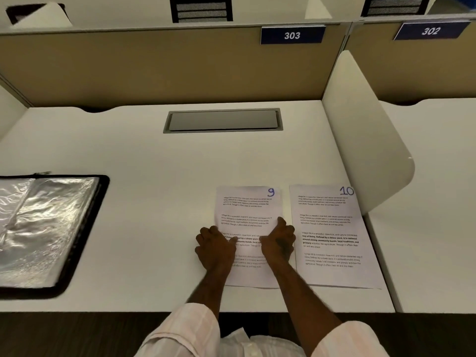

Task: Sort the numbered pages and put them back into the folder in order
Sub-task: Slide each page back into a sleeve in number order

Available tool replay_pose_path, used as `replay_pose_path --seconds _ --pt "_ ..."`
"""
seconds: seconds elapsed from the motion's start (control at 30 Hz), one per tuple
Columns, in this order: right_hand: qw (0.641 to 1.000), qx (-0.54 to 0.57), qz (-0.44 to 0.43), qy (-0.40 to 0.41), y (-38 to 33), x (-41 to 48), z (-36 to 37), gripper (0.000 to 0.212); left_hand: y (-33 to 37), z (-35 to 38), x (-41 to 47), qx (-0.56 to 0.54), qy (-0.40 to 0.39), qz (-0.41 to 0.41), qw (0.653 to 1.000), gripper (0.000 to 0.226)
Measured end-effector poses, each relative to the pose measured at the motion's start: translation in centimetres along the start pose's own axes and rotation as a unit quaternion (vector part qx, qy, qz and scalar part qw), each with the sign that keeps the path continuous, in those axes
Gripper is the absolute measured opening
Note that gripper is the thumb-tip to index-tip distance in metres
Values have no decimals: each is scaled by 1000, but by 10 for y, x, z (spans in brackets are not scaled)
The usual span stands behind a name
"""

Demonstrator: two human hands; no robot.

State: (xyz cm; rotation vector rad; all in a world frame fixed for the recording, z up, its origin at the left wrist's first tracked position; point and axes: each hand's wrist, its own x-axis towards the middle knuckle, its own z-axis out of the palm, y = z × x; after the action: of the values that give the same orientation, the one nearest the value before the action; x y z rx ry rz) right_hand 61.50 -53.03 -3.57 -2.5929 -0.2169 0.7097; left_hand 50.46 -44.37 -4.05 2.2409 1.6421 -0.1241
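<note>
Pale shirt sleeves (185,333) nearest; your left hand (215,249) and right hand (279,243) clamp side edges of white printed page marked 9 (248,204), just beside white printed page marked 10 (327,222). Open black folder with clear plastic pockets (101,194) sits well left. Likely sorting underway, filing not started.

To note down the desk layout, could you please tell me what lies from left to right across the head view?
Open folder → page 9 → page 10 → white divider panel. The left hand and right hand both overlap page 9, so they are left out.
</note>
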Motion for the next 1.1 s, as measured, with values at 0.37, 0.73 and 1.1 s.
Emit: replay_pose_path --seconds 0.37,0.73,1.1 --pt "991 118 52 -33 9 1 9 48 -14 -8 3 -170 -40 -4 985 83" --pt "983 173 37 -47 -3 -23 14 55 -55 -30 34 -314 -43 -68 946 37" --pt "975 218 -21 -20 -98 -59 70 22 -159 -87 90 -348 -28 -22 937 24"
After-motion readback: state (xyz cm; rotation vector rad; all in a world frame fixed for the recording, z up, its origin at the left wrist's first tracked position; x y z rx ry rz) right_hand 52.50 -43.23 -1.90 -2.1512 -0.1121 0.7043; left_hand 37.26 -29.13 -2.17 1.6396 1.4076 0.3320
